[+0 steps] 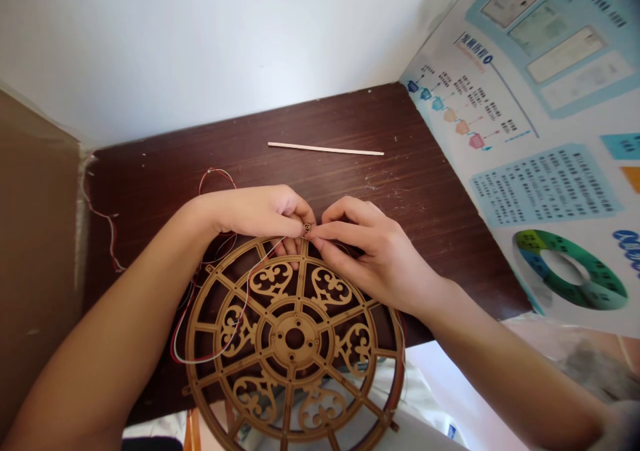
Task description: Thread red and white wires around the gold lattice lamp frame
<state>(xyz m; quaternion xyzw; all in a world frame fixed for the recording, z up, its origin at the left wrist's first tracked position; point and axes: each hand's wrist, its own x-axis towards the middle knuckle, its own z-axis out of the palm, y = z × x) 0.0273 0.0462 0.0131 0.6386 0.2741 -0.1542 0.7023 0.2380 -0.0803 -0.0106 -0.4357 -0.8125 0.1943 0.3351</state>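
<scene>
A round openwork wooden wheel with spokes and scroll cut-outs lies tilted before me, its lower part over the table's front edge. My left hand grips its far rim, thumb above and some fingers showing underneath through the gaps. Close to that thumb, my right hand pinches thumb and index finger together; what lies between them is hidden. A small squarish tab shows between both hands' fingertips. Thin red and white wires loop over the wheel's left side, and the white strand runs up to my left fingers.
A thin pale stick lies on the dark brown table beyond my hands. More wire hangs at the table's left edge. A white wall stands behind, a brown panel left, and a printed board right.
</scene>
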